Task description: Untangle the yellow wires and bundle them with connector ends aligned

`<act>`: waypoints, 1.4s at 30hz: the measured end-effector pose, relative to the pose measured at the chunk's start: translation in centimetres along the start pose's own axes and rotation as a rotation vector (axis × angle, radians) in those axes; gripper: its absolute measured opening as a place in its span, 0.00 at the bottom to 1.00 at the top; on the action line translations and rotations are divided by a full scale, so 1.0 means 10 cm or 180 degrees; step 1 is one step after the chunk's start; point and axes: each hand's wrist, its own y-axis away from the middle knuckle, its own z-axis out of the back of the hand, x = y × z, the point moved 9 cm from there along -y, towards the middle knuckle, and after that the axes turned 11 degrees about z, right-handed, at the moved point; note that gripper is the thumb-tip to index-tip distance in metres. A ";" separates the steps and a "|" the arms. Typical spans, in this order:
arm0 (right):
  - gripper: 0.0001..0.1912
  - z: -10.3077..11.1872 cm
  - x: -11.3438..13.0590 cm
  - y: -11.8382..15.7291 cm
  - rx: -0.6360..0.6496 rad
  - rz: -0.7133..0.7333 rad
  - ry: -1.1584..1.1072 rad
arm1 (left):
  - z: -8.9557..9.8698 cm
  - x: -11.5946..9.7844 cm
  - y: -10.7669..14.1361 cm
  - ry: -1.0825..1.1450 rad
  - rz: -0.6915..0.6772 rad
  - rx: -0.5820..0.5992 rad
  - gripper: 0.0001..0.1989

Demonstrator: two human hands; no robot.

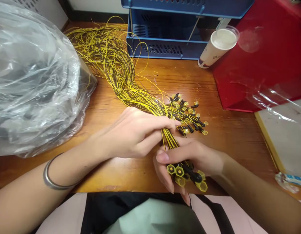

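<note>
A long bundle of thin yellow and black wires runs from the back left of the table to my hands. My left hand is closed around some of these wires, its thumb and forefinger pinching them. Just below it, my right hand is closed on the end of the same strands. Black ends with yellow translucent hexagonal caps stick out beneath my right thumb. More capped wire ends lie fanned out on the wood beyond my hands.
A clear plastic bag bulges at the left. Blue stacked trays stand at the back, with a paper cup beside them. A red bin sits at the right, near a small blue-and-white packet. The wooden table's front edge is close to my lap.
</note>
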 end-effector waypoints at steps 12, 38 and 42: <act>0.21 0.04 0.42 0.23 -0.0027 0.0707 0.0514 | 0.03 0.03 0.04 0.0274 -0.0149 0.0038 0.10; 0.18 0.26 0.41 0.20 -0.0783 0.0488 0.0847 | 0.13 0.07 -0.01 0.1121 0.0181 0.0606 0.06; 0.18 0.32 0.39 0.19 -0.1016 0.0416 0.0949 | 0.12 -0.01 -0.02 0.0906 -0.0061 0.0337 0.07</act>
